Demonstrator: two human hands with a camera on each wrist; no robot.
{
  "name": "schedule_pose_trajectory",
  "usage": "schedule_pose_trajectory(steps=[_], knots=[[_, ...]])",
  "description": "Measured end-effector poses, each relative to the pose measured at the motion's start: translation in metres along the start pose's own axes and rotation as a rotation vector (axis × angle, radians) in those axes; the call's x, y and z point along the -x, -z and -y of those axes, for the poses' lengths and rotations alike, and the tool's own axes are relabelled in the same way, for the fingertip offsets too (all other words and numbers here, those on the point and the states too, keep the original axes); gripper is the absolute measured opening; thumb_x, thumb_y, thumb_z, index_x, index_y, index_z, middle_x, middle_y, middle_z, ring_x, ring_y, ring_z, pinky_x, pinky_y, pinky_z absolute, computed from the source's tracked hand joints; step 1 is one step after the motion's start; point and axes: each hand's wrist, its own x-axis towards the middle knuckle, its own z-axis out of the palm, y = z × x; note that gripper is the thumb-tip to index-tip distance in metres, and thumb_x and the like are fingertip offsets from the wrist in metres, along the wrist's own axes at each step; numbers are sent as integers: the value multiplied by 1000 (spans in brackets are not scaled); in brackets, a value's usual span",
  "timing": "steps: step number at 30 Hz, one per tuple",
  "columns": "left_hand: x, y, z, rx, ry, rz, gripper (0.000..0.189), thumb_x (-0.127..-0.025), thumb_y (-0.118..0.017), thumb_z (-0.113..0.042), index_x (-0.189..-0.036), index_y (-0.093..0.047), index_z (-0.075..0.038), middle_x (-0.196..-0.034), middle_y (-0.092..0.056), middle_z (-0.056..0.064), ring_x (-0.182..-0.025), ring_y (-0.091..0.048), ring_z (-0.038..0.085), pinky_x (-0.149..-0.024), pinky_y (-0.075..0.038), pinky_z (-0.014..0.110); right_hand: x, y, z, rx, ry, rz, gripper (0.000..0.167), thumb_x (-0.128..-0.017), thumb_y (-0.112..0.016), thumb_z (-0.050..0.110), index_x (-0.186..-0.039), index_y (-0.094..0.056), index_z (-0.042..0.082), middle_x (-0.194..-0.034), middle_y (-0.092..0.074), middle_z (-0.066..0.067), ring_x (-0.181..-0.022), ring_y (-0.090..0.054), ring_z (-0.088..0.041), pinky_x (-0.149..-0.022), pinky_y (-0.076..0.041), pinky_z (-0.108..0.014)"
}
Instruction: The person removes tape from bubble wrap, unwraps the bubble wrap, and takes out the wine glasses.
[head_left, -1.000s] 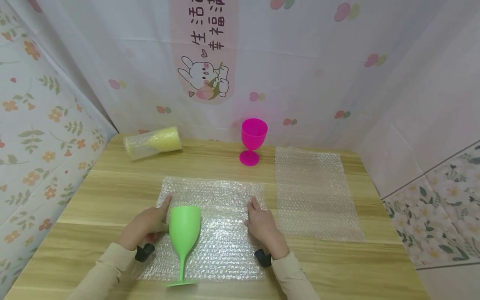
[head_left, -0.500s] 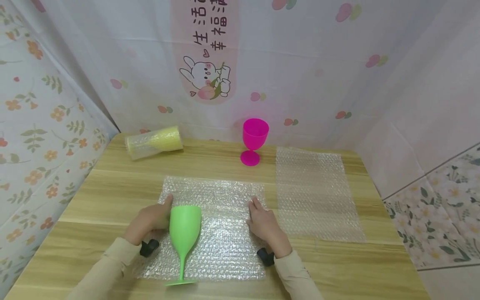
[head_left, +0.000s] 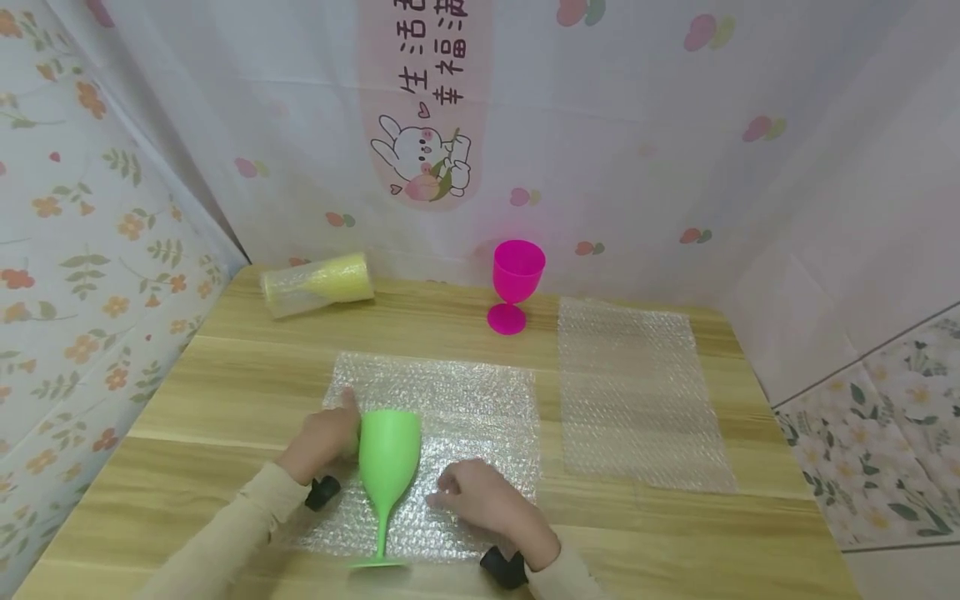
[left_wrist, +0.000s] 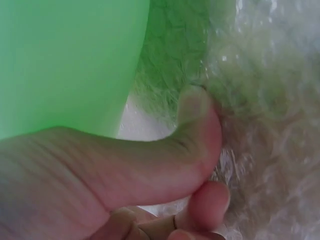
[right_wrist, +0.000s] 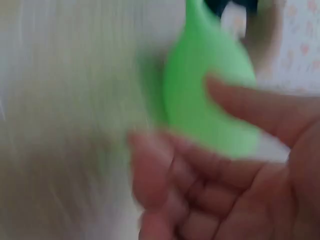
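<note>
A green plastic goblet [head_left: 389, 454] lies on its side on a sheet of bubble wrap [head_left: 480, 392], its foot reaching past the sheet's front edge. My left hand [head_left: 324, 437] is at the sheet's left edge, beside the goblet's bowl. In the left wrist view the thumb [left_wrist: 197, 120] and a finger pinch the bubble wrap [left_wrist: 270, 125]. My right hand [head_left: 483, 497] is over the sheet, right of the goblet and apart from it. Blurred in the right wrist view, its fingers [right_wrist: 155, 170] are loosely bent with nothing held, and the green goblet [right_wrist: 210, 90] shows beyond them.
A yellow goblet [head_left: 341, 279] rolled in bubble wrap lies at the back left. Upright near the back edge stands a pink goblet [head_left: 517, 271]. A second bubble wrap sheet [head_left: 637, 392] lies flat to the right. Patterned curtains [head_left: 622, 150] enclose the table [head_left: 187, 400].
My right hand has left the sheet's right edge and moved left and nearer, toward the goblet. The left hand stays at the left edge. The head view has shifted slightly.
</note>
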Motion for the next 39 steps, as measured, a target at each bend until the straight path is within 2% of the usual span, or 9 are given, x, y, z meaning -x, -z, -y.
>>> schedule_pose_trajectory(steps=[2,4,8,11,16,21,24,31,39], knots=[[0,-1,-3,-10,-1,-1,80,-87,-50,-11,-137,3,21,-101,-58,39,-98,-54,53,-92,-37,63,3,-14,7,-152,-4,111,32,-83,-66,39,-87,-70,7,-66,-63,1,-54,-54,-6,-50,-46,-20],[-1,-2,-6,-35,-8,-4,80,-83,-51,-8,-137,0,21,-95,-60,36,-91,-57,49,-90,-39,61,4,-30,11,-266,-18,164,32,-82,-67,43,-79,-71,11,-54,-58,3,-43,-49,-5,-42,-43,-19],[-3,-2,-11,-94,-5,-8,81,-77,-53,-2,-139,-6,20,-72,-62,19,-65,-55,29,-72,-46,44,5,-53,18,-382,-36,140,30,-81,-68,41,-71,-70,13,-43,-49,7,-33,-41,-4,-33,-37,-18],[-3,-2,-14,-129,10,-18,81,-75,-56,0,-139,-9,19,-61,-56,10,-56,-46,21,-60,-40,33,4,-60,23,-479,-63,115,24,-81,-69,33,-70,-68,11,-41,-43,9,-32,-34,-3,-32,-30,-16],[-3,-4,-13,-119,9,-42,81,-79,-57,-7,-140,-11,17,-66,-61,13,-60,-53,23,-65,-44,38,7,-59,29,-596,-108,121,17,-78,-71,21,-66,-64,10,-42,-39,9,-37,-32,-3,-37,-27,-14],[-4,-7,-10,-79,30,-34,90,-77,-63,-10,-141,-6,15,-67,-60,12,-62,-53,24,-65,-44,39,5,-27,33,-645,-34,133,17,-80,-67,16,-76,-63,0,-50,-45,7,-43,-35,-4,-40,-30,-13],[-5,-6,-10,-87,49,-10,97,-73,-68,-5,-142,-4,14,-65,-57,10,-59,-50,23,-60,-42,34,-5,4,32,-582,17,19,18,-83,-64,14,-84,-61,-4,-57,-50,5,-49,-42,-6,-44,-36,-13],[-4,-3,-9,-21,34,11,98,-74,-68,-2,-142,2,14,-65,-55,10,-54,-47,19,-52,-40,29,-55,66,7,-342,53,-364,16,-88,-62,14,-98,-62,2,-75,-64,-9,-66,-58,-17,-60,-52,-26],[-12,-7,11,189,-148,51,102,-77,-69,2,-139,11,17,-54,-53,6,-40,-46,11,-40,-43,22,-99,89,-28,-315,17,-555,28,-92,-57,14,-115,-54,-1,-113,-62,-20,-108,-59,-33,-91,-49,-43]])
